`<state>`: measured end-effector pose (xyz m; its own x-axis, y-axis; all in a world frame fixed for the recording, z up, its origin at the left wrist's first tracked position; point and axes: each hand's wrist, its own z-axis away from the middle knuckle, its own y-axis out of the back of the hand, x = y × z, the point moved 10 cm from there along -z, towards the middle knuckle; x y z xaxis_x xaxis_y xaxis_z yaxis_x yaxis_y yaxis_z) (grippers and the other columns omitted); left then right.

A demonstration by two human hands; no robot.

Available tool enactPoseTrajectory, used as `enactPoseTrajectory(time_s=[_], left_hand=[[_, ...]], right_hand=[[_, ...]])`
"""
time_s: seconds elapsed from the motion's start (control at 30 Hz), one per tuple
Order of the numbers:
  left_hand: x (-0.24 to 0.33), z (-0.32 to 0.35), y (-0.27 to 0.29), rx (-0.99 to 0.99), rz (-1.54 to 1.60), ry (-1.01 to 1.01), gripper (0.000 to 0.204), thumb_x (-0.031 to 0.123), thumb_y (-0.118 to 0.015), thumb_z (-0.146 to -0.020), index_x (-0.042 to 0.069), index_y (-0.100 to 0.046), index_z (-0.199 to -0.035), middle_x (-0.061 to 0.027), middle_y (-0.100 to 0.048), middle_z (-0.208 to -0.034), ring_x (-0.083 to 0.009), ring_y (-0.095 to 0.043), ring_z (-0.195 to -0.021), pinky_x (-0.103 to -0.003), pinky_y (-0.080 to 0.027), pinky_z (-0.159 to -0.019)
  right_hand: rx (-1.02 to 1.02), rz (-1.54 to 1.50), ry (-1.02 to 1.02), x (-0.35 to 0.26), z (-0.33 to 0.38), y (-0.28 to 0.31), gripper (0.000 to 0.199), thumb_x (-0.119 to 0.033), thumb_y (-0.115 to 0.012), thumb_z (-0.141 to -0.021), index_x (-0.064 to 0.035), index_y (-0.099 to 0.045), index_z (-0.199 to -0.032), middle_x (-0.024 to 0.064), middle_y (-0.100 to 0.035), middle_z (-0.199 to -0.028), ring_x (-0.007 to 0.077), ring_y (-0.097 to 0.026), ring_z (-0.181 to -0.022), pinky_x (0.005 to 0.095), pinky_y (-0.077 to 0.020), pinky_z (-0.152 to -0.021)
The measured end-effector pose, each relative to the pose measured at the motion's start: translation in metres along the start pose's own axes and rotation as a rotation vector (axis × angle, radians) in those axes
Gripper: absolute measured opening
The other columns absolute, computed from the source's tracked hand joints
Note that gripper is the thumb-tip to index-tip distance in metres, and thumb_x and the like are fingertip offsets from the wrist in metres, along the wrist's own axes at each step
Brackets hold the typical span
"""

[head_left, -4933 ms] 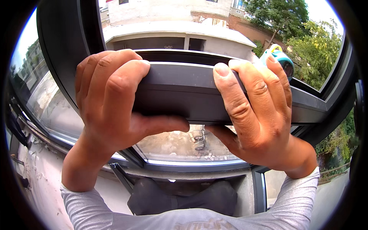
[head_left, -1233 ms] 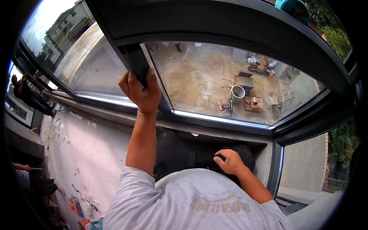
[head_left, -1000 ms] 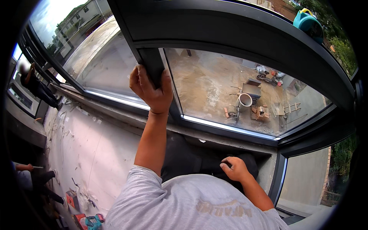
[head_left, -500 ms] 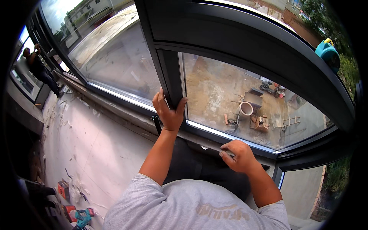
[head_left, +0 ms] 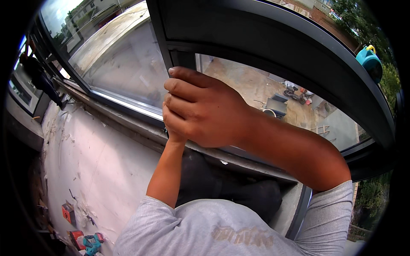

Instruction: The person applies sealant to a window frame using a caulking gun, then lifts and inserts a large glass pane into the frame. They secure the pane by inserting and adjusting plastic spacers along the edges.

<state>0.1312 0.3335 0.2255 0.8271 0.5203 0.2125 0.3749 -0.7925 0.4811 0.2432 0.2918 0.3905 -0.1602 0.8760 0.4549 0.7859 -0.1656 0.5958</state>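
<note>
Head view shows your right hand [head_left: 200, 109] raised close to the lens, its fingers [head_left: 183, 91] curled with the tips against the dark grey metal window post [head_left: 181, 57] that stands upright between two glass panes; you cannot tell whether the fingers wrap right round the post. Your left hand [head_left: 173, 134] is almost wholly hidden behind the right one, so its grip cannot be judged; only its bare forearm [head_left: 166, 170] shows, rising from the grey sleeve toward the foot of the same post. One post stands between one pane on the left [head_left: 115, 64] and one on the right [head_left: 273, 96], with a broad dark curved frame bar [head_left: 273, 38] running across above them. One teal watering can with a yellow handle [head_left: 369, 62] sits at the upper right, on the outer edge of that bar. Below the sill, the white plastered wall [head_left: 94, 162] drops to the floor, where two small red items [head_left: 68, 212] and one teal power tool [head_left: 92, 244] lie near the lower left.
</note>
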Motion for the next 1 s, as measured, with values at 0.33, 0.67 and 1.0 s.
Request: enactPoseTrajectory(time_s=[0.33,0.67,1.0], left_hand=[[-0.021,-0.015,-0.017,-0.309,0.764,-0.049,0.028,0.027,-0.086,-0.078,0.006,-0.076,-0.095,-0.0071,-0.077,-0.092,-0.0269,-0.073,-0.087,-0.039,-0.056,-0.076],[-0.016,-0.009,-0.031,-0.279,0.813,-0.045,0.039,0.025,-0.081,-0.088,0.003,-0.069,-0.118,-0.0115,-0.072,-0.112,-0.0279,-0.068,-0.103,-0.041,-0.054,-0.086],[-0.006,0.021,-0.012,-0.008,0.878,0.145,0.052,0.012,-0.083,-0.086,0.000,-0.059,-0.130,-0.0153,-0.061,-0.129,-0.0304,-0.059,-0.116,-0.043,-0.048,-0.096]], right_hand=[[-0.256,0.499,0.199,0.024,-0.019,-0.101,0.026,-0.029,-0.071,-0.061,-0.0131,-0.083,-0.079,0.0023,-0.077,-0.096,0.0281,-0.064,-0.113,0.0501,-0.0362,-0.117],[0.188,0.240,0.032,0.035,-0.019,-0.070,0.039,-0.031,-0.061,-0.052,0.0008,-0.074,-0.071,0.0102,-0.073,-0.082,0.0308,-0.068,-0.101,0.0375,-0.0510,-0.104],[0.253,0.234,0.055,0.040,-0.003,-0.070,0.021,-0.023,-0.069,-0.056,-0.0074,-0.069,-0.071,0.0033,-0.071,-0.081,0.0237,-0.068,-0.101,0.0418,-0.0408,-0.119]])
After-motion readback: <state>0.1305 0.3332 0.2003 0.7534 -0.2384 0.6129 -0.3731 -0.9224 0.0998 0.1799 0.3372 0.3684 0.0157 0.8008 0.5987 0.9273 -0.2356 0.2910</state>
